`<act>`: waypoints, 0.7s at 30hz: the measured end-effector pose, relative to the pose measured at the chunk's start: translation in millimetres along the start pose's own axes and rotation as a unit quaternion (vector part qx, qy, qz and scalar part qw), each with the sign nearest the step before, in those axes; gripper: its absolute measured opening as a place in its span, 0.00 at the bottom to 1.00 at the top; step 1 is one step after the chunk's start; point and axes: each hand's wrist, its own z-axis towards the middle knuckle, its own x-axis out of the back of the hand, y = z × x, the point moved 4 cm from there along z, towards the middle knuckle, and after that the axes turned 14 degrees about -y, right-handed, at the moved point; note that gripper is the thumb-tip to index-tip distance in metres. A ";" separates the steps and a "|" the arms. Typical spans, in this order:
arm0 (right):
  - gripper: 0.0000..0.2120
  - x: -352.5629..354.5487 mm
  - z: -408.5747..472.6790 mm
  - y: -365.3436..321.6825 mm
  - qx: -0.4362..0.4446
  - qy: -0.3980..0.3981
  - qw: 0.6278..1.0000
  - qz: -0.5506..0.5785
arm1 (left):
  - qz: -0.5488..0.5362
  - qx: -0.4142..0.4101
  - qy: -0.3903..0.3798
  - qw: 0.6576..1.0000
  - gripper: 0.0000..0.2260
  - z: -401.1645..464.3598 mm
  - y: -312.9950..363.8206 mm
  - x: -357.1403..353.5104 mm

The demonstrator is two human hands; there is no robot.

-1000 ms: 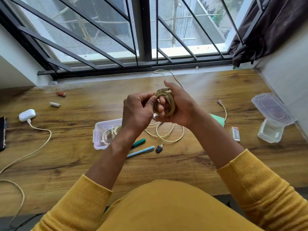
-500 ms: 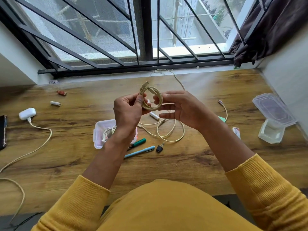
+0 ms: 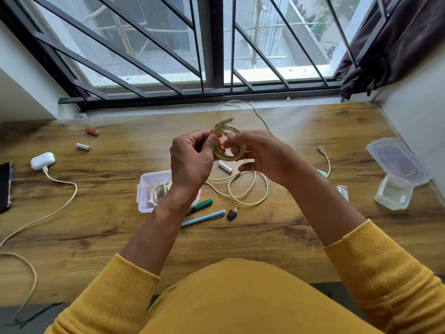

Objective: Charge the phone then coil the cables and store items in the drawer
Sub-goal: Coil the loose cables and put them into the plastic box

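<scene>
A cream cable wound into a small coil (image 3: 228, 144) is held above the wooden desk (image 3: 301, 227). My left hand (image 3: 192, 162) pinches the coil's left side, and my right hand (image 3: 260, 157) holds its right side with fingers through the loop. A plug end sticks up from the coil's top. Another loose cream cable (image 3: 243, 189) lies on the desk below my hands. A clear box (image 3: 147, 191) under my left wrist holds a coiled white cable. The black phone (image 3: 5, 186) lies at the far left edge, beside a white charger (image 3: 42, 160) with its cable (image 3: 57, 208).
Two pens (image 3: 204, 218), a key (image 3: 232, 213) and three batteries (image 3: 83, 147) lie scattered on the desk. A clear lid (image 3: 397, 160) and small tub (image 3: 393, 195) sit at the right by the wall. A barred window runs along the back edge.
The coil shifted left from my right palm to between both hands, with my left hand taking hold of it. My right fingers then closed back onto its right side.
</scene>
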 end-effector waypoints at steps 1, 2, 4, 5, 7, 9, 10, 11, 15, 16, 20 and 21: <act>0.13 0.3 0.6 0.0 0.001 0.015 1.000 0.000 | 0.004 -0.007 -0.001 1.000 0.08 -0.1 1.0 -0.3; 0.13 0.5 1.3 0.0 0.002 0.030 1.000 0.002 | 0.006 -0.011 -0.001 1.000 0.08 0.0 1.7 -0.5; 0.14 0.1 2.2 -0.5 0.007 0.050 0.999 0.013 | 0.015 -0.010 0.003 1.000 0.08 0.4 1.8 -0.4; 0.13 -0.3 2.1 -0.9 0.013 0.049 0.998 0.025 | 0.017 -0.005 0.007 1.000 0.08 0.7 1.4 0.0; 0.16 -0.6 1.4 -0.8 0.026 0.029 0.997 0.063 | -0.001 0.011 0.015 1.000 0.07 1.5 -0.5 1.4; 0.14 -1.8 -0.1 -1.1 0.037 -0.002 0.994 0.103 | -0.031 0.034 0.027 0.999 0.06 2.5 -2.9 3.8; 0.10 -2.1 -0.9 -1.8 0.041 -0.012 0.992 0.120 | -0.049 0.045 0.034 0.997 0.05 3.0 -3.6 5.1; 0.06 -1.9 -1.1 -2.1 0.042 -0.016 0.989 0.140 | -0.069 0.055 0.039 0.995 0.05 3.4 -4.0 6.0; 0.08 1.2 0.3 -1.7 0.042 0.021 0.981 0.188 | -0.115 0.065 0.040 0.990 0.06 2.8 -1.2 5.0; 0.10 1.8 0.5 -1.8 0.041 0.031 0.980 0.192 | -0.119 0.063 0.040 0.990 0.06 2.6 -0.6 4.4; 0.12 3.6 0.5 -2.8 0.036 0.059 0.972 0.223 | -0.124 0.046 0.041 0.990 0.06 2.3 2.1 2.5; 0.11 3.5 0.5 -3.2 0.034 0.066 0.970 0.230 | -0.126 0.040 0.043 0.990 0.06 2.1 2.9 2.2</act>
